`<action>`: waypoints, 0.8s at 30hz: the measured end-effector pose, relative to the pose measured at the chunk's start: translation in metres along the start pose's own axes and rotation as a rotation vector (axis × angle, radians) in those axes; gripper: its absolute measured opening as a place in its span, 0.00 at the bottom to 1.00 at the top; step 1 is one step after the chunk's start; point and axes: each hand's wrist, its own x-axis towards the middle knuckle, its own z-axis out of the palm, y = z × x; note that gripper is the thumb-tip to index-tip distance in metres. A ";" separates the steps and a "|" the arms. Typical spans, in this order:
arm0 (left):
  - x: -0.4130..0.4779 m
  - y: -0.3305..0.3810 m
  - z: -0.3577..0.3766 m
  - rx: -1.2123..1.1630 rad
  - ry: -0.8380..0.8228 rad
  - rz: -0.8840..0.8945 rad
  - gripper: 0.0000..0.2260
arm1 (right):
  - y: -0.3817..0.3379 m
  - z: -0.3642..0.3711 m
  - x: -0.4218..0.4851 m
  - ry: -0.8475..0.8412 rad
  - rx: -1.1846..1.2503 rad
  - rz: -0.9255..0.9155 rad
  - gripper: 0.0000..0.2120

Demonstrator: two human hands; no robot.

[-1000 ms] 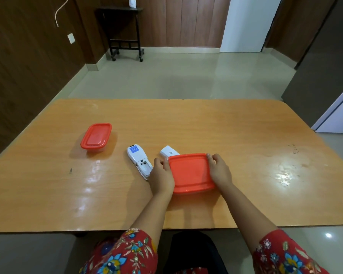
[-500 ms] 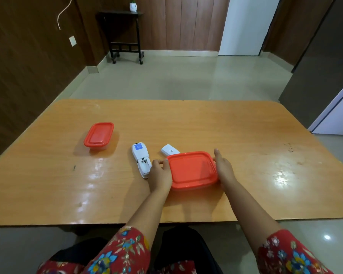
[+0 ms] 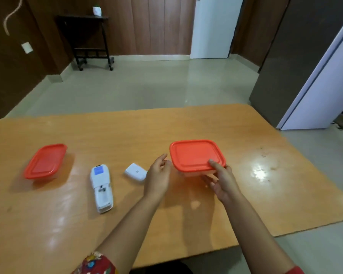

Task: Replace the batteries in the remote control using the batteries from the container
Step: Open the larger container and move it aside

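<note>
Worked over a wooden table (image 3: 265, 194). Gripped the red-lidded container (image 3: 194, 155) at its near right corner with the right hand (image 3: 224, 182): thumb pressed on the lid, fingers (image 3: 207, 179) curled under the base. Held the left hand (image 3: 156, 175) just left of that container, fingers (image 3: 161, 158) loosely straight and slightly apart, close to the rim, contact unclear. Had a smaller red-lidded box (image 3: 45, 161) well left of those fingers, the remote control (image 3: 101, 186) nearer, back up with its battery bay uncovered, and the white battery cover (image 3: 136, 172) just beside the left knuckles.

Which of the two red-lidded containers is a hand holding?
The larger container, on the right: the right hand grips its near edge. The smaller container sits untouched, far left.
</note>
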 end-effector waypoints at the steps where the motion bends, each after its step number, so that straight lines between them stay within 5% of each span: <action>1: 0.016 0.004 0.010 0.079 -0.026 0.042 0.18 | -0.014 -0.006 0.020 0.028 0.011 -0.016 0.21; 8: 0.120 0.019 0.085 0.637 -0.236 0.304 0.19 | -0.116 -0.036 0.178 0.285 0.003 -0.205 0.17; 13: 0.171 0.015 0.117 0.869 -0.203 0.388 0.19 | -0.166 -0.036 0.273 0.348 -0.048 -0.236 0.13; 17: 0.194 0.010 0.124 0.966 -0.177 0.442 0.18 | -0.180 -0.034 0.322 0.348 -0.097 -0.269 0.09; 24: 0.201 0.004 0.123 1.037 -0.164 0.493 0.19 | -0.186 -0.038 0.359 0.499 -0.308 -0.331 0.18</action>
